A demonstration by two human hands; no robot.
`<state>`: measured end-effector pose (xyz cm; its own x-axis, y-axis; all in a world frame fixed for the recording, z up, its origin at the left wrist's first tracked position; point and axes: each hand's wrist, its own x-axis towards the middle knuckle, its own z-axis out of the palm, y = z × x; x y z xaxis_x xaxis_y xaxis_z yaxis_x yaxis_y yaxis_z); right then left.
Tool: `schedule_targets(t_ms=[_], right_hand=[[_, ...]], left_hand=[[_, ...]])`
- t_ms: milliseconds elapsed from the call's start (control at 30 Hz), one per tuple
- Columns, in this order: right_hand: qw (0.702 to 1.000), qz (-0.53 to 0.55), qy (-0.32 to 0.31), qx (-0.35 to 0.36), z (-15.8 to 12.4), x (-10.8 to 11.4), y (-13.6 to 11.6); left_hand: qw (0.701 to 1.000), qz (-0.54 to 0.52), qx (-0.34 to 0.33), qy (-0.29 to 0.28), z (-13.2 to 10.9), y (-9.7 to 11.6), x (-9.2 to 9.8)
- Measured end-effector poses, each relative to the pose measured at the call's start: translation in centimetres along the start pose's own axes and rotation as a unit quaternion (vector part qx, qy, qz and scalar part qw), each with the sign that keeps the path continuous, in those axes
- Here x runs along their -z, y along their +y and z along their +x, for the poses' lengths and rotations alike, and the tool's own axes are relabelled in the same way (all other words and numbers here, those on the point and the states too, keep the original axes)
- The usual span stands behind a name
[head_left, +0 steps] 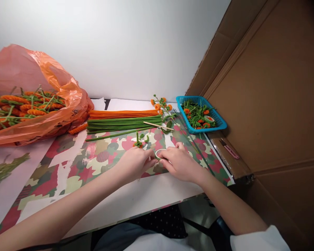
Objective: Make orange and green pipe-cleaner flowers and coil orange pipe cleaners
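Observation:
My left hand (134, 163) and my right hand (179, 163) meet over the patterned mat (94, 160), both with fingers pinched on a small roll of green tape (160, 153) that lies between them. A small green and orange pipe-cleaner piece (138, 142) lies on the mat just beyond my left hand. Behind it are a bundle of green pipe cleaners (122, 124) with a thin wooden stick (157, 125) across its end, and a bundle of orange pipe cleaners (122, 113).
An orange plastic bag (42, 83) of finished orange and green stems sits at the left. A blue basket (216, 116) at the back right holds small green and orange pieces. A pink utility knife (230, 150) lies on the cardboard ledge by the cardboard wall (272, 87). Long green wires (193, 143) run along the mat's right side.

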<state>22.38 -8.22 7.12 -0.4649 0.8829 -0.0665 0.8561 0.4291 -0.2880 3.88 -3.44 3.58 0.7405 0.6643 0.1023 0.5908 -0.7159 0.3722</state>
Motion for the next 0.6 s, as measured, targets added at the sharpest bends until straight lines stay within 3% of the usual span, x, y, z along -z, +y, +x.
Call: schedule_targets(t_ms=[133,333,467,600], right_hand=[[1.000,0.028,-0.003,-0.009,0.0,-0.3,0.0],[0.999,0.028,0.011,-0.019,-0.2,-1.0,-0.1],[0.996,0.072,0.028,-0.040,-0.1,-1.4,-0.2],[0.972,0.206,0.070,-0.091,0.2,-2.6,-0.4]], left_hand=[[0.998,-0.031,-0.022,-0.053,0.1,0.2,0.4],[0.997,0.001,-0.031,-0.064,0.4,0.3,0.7],[0.995,0.018,-0.092,-0.028,0.4,0.0,0.1],[0.983,0.048,-0.166,0.066,0.2,-0.7,-0.9]])
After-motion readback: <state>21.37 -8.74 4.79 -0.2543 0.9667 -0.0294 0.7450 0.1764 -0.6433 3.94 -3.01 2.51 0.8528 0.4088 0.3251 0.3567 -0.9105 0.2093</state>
